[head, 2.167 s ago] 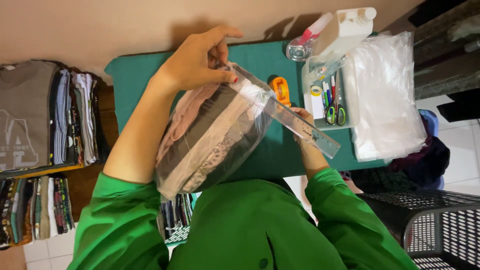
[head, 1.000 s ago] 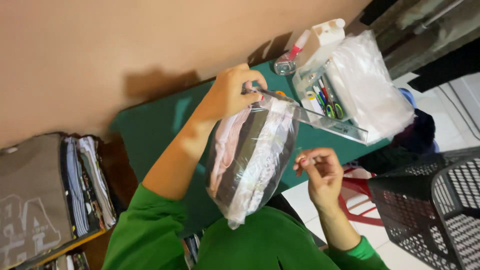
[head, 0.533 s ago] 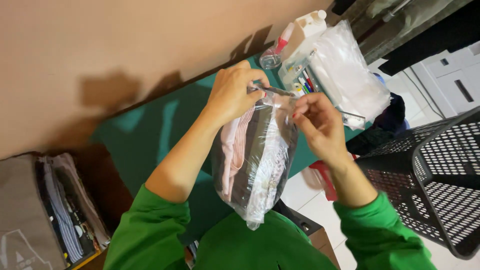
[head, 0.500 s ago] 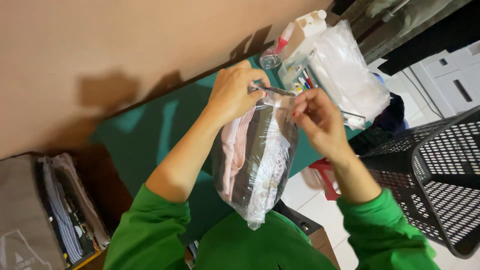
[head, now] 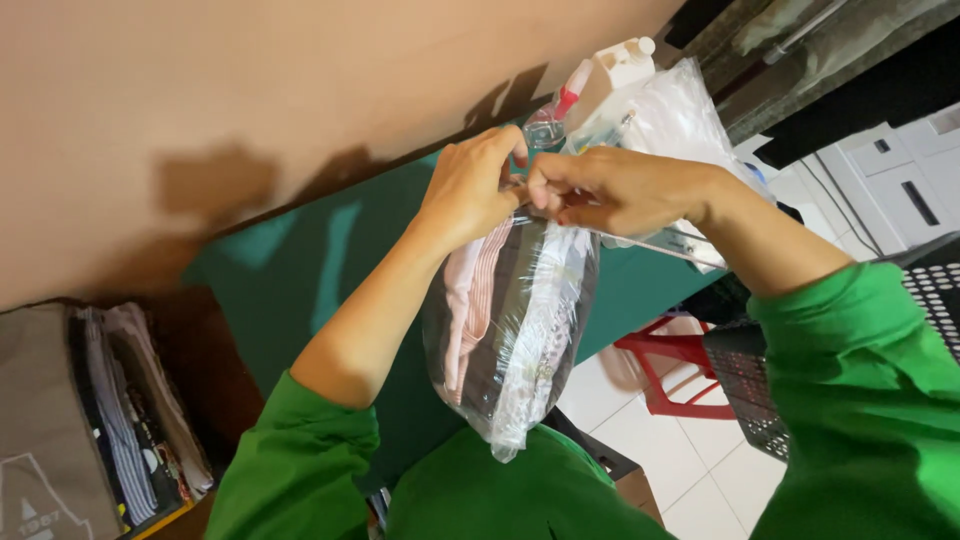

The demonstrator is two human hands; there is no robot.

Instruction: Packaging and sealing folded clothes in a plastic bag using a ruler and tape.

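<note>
While above green table (head: 300, 300), both hands' fingers (head: 500, 165) pinched on bag (head: 520, 340) top edge.

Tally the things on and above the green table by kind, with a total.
Hands gripping the bag's top: 2, left hand and right hand
Clear bag of folded clothes: 1
Spray bottle with red nozzle: 1
White plastic jug: 1
Stack of clear plastic bags: 1
Green table: 1
Total: 7
</note>
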